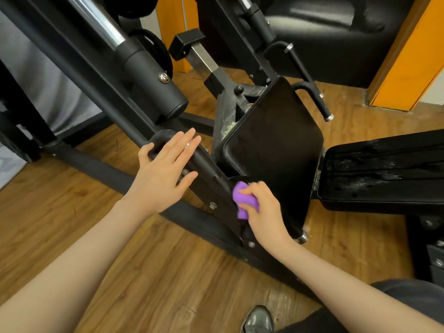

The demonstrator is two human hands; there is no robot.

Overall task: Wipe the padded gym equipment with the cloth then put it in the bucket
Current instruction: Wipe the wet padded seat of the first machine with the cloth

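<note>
The right hand (263, 210) grips the bunched purple cloth (242, 200), pressed at the lower left edge of the tilted black pad (276, 145). The pad's long axis runs from 6 toward 12 o'clock, so wiping goes up from the fingers. The left hand (163, 174) rests flat and open on the frame bar (206, 169) at 10 o'clock. The bucket is apparently out of view.

Purple cloth (242, 200), black pad (276, 140) (glossy), wood-grain brown floor (168, 272).
</note>
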